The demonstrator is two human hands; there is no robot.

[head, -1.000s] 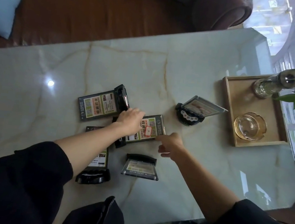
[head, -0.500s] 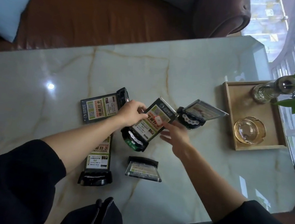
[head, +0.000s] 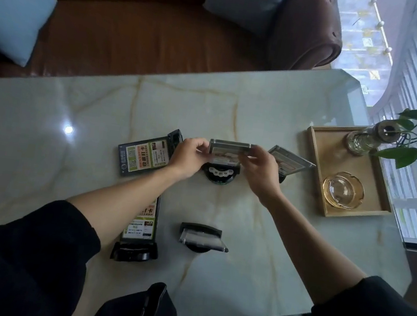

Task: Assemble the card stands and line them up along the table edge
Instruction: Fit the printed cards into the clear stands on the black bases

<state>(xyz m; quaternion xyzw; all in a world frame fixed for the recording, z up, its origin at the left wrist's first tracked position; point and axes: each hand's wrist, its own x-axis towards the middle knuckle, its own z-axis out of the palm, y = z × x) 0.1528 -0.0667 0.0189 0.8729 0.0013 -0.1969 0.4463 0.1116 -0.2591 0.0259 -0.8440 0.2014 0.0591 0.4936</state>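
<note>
A card stand (head: 224, 157) with a clear plate and a black round base stands upright at the middle of the marble table (head: 261, 106). My left hand (head: 189, 159) grips its left edge and my right hand (head: 260, 168) grips its right edge. Just right of it, partly behind my right hand, another upright stand (head: 291, 160) leans. A third stand (head: 147, 157) lies flat to the left. A fourth stand (head: 140, 231) lies flat near me, half under my left forearm. A fifth stand (head: 202, 238) sits upright in front of me.
A wooden tray (head: 318, 155) at the right holds a glass ashtray (head: 342, 190) and a glass vase with a leafy plant (head: 367, 139). A brown leather sofa (head: 143, 37) with pale blue cushions runs along the table's far side. A window is on the right.
The stand that lay flat under my hands has been lifted, turned and set upright on its base. Both hands moved with it toward the far side and now hold its two edges.
</note>
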